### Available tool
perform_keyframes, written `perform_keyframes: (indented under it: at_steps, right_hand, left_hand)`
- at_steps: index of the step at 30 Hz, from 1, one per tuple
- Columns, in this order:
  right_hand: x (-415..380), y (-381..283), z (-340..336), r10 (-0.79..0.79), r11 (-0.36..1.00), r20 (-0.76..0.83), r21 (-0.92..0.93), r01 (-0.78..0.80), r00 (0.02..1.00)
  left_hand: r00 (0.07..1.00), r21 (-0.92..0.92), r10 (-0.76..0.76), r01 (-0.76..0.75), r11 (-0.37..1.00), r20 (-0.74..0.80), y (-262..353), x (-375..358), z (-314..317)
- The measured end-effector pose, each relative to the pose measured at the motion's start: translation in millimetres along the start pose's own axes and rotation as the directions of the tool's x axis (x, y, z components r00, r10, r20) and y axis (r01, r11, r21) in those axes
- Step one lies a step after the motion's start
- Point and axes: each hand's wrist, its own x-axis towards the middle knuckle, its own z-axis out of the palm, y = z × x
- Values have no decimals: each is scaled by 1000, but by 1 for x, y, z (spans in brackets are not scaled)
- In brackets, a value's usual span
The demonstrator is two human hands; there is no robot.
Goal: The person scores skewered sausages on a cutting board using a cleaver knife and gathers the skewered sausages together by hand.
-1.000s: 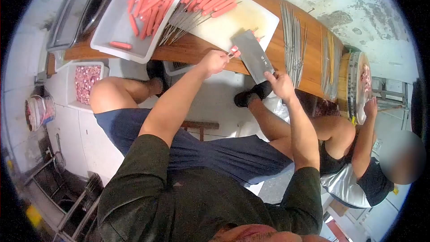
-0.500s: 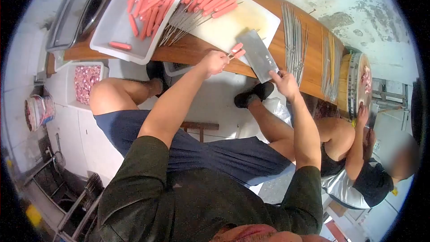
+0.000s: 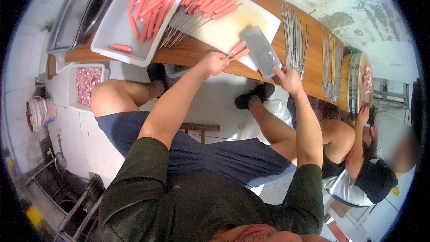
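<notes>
My left hand (image 3: 216, 63) is closed around the metal skewers of two pink sausages (image 3: 238, 48), held at the front edge of a white cutting board (image 3: 224, 30). In my right hand (image 3: 287, 80) is a broad cleaver (image 3: 260, 50), gripped at its near end, where the fingers hide the handle. Its blade lies over the board's right part, just right of the two sausages. Several skewered sausages (image 3: 215, 2) rest along the board's far left side, their metal skewers (image 3: 181, 24) pointing toward me.
A white bin (image 3: 101, 33) of sausages stands left of the board. Loose metal skewers (image 3: 293, 40) lie to its right on the wooden table (image 3: 313, 54). A tub of chopped meat (image 3: 88, 85) sits low left. At right, another person works by a round chopping block (image 3: 356, 80).
The cleaver has shifted slightly up and right with my right hand. More of the two sausages shows beyond my left hand. The other person's hands have moved a little at the block.
</notes>
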Motion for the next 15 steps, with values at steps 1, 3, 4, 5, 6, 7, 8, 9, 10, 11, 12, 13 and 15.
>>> perform_keyframes:
  at_steps: [1, 3, 4, 5, 6, 7, 8, 9, 10, 11, 12, 13, 15]
  right_hand:
    - [2, -7, -1, -2, 1000, -20, 22, 2, 1000]
    - [11, -21, 0, -5, 1000, -70, 9, 5, 998]
    - [17, -24, 1, -14, 1000, -101, -9, 14, 995]
    - [20, -28, 2, -27, 999, -131, -29, 23, 991]
    - [15, -36, -1, -3, 1000, -93, -13, 2, 996]
    - [9, -34, -2, -12, 1000, -75, -21, 11, 997]
    - [4, -26, -3, -25, 999, -56, -32, 23, 998]
    - [3, -16, -4, -35, 998, -33, -44, 33, 999]
    - [1, -4, -2, -17, 998, -1, -59, 17, 1000]
    - [3, 6, -4, -5, 999, 5, -47, 5, 1000]
    - [-3, 1, -12, 8, 999, 6, -31, -8, 1000]
    - [-6, -1, -15, 22, 1000, 7, -11, -22, 1000]
    - [5, 0, -11, 11, 999, -63, 39, -8, 998]
  left_hand:
    - [1000, 4, -2, 2, 1000, 4, -1, 1, 0]
    - [1000, 9, -5, 5, 1000, 6, -3, 1, -1]
    - [1000, 19, 1, -1, 1000, -2, -3, 1, -1]
    - [1000, 28, 10, -9, 1000, -12, -3, 0, -1]
    - [1000, 34, 20, -19, 999, -23, -2, 0, -2]
    - [1000, 26, 10, -9, 1000, -16, -2, 1, -3]
    - [1000, 13, 2, -2, 1000, -11, -2, 3, -4]
    - [1000, -1, -10, 10, 1000, -6, -4, 3, -5]
    - [1000, -3, -15, 15, 1000, -2, -5, 1, -5]
    - [1000, -1, -18, 18, 1000, 4, -4, 1, -5]
    - [1000, 6, -19, 18, 1000, 11, -1, 1, -5]
    - [1000, 6, -12, 12, 1000, 7, 0, 0, -5]
    - [1000, 12, -2, 2, 1000, 3, 1, -2, -4]
